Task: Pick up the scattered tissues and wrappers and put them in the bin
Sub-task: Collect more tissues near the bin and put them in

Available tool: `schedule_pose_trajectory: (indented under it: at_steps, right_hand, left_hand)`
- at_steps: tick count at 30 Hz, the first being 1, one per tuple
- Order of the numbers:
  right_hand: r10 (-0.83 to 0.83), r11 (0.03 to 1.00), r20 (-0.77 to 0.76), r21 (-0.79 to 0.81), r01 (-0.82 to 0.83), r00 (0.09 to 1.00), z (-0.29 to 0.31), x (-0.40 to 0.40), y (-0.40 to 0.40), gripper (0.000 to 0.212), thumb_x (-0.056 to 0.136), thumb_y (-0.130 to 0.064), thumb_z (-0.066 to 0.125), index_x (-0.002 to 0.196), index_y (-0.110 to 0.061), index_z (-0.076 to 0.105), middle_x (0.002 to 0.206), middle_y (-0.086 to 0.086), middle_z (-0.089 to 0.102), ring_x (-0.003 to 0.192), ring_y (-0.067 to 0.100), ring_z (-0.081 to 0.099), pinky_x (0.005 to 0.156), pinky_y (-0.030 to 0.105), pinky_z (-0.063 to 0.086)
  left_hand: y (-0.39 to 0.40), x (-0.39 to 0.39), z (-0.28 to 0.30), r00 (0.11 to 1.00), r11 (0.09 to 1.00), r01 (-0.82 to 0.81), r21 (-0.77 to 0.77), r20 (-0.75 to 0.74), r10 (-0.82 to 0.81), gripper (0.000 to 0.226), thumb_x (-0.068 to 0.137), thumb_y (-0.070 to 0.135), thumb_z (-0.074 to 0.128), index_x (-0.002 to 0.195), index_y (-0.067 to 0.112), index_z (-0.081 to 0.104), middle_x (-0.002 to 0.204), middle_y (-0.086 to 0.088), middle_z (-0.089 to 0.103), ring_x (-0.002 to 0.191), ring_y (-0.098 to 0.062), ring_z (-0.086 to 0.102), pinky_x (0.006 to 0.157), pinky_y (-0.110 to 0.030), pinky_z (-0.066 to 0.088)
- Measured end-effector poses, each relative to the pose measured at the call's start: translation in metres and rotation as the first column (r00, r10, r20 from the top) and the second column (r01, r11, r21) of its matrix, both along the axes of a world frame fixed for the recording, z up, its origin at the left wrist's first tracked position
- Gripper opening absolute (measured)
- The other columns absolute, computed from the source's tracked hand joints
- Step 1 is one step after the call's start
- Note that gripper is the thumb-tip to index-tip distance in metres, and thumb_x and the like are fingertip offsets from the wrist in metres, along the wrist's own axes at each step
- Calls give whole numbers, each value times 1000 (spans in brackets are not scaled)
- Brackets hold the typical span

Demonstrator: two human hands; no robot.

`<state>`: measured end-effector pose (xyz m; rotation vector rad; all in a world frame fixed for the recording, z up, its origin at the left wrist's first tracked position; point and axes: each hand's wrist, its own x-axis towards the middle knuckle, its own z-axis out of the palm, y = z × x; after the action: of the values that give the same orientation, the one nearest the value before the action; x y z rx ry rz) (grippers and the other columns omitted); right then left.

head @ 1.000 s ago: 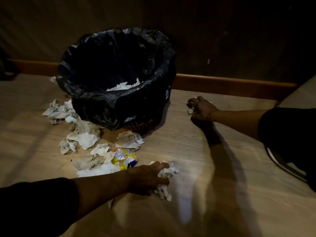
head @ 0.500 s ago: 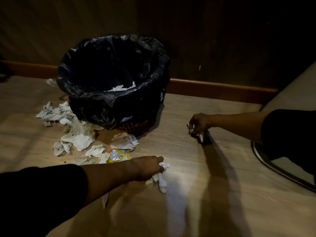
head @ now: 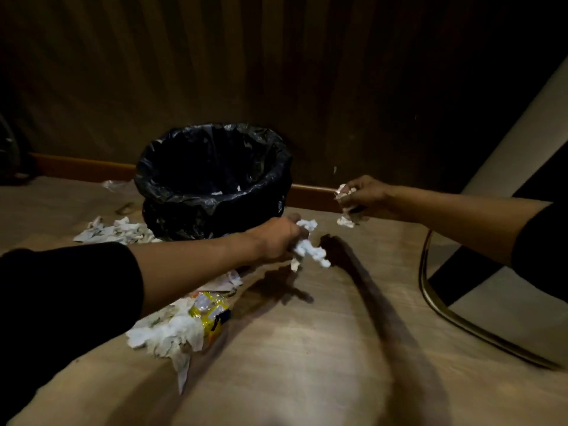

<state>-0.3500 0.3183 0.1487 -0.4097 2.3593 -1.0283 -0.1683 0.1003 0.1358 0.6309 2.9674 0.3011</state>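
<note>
A bin with a black liner (head: 270, 179) stands on the wooden floor by the wall; a few white scraps show inside. My left hand (head: 276, 241) is raised just right of the bin's front, shut on a wad of white tissue (head: 309, 249) that hangs from it. My right hand (head: 362, 195) is raised to the right of the bin, shut on a small crumpled tissue (head: 344, 207). A yellow wrapper (head: 212, 312) and white tissues (head: 169, 333) lie on the floor under my left forearm. More tissues (head: 113, 230) lie left of the bin.
A dark wooden wall with a skirting board (head: 310, 195) runs behind the bin. A chair's curved metal base (head: 430, 296) and pale slanted leg (head: 519, 155) stand at the right. A clear plastic scrap (head: 115, 186) lies far left of the bin.
Both hands have lifted off the floor with their tissues and moved up towards the bin. The camera has tilted, so the bin sits farther off in view.
</note>
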Motion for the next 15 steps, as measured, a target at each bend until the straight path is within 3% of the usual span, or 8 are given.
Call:
schedule_pose_trajectory:
  at_steps: [3,6,9,12,15]
  right_hand:
    - [-16,984,-28,-179,10,999,35,10,-22,4,86,-11,71,86,-14,72,84,7,68,83,22,66,63,29,55]
    - [20,939,-3,-342,-20,1000,68,21,-46,3,89,-10,69,89,-13,69,88,7,66,81,17,65,64,27,56]
    - [17,896,10,-443,-11,1000,94,32,-71,6,91,-9,66,96,-11,68,86,6,68,75,13,67,60,24,56]
    - [31,853,43,-522,-4,999,105,41,-97,6,90,-7,65,93,-11,67,83,5,67,74,13,66,61,24,55]
    - [-3,824,77,-565,46,997,105,49,-126,12,87,-4,66,81,-14,67,78,5,66,72,14,65,65,27,53]
  left_hand:
    - [-9,-5,39,989,994,-89,69,-114,96,31,78,27,72,104,15,65,105,-7,52,96,-28,59,78,-36,51]
    - [-23,-3,75,959,976,-181,125,-197,203,28,78,28,71,102,16,63,95,-2,43,87,-29,55,70,-34,45]
    - [-42,4,104,906,940,-269,211,-277,321,33,78,28,72,106,11,65,98,-7,50,91,-32,57,75,-35,48]
    - [-64,11,125,819,820,-405,403,-239,522,39,81,26,72,114,6,66,111,-12,64,107,-27,60,81,-31,46]
    - [-86,16,134,733,695,-508,509,-167,659,45,75,41,69,104,6,68,98,-9,67,96,-21,62,72,-25,36]
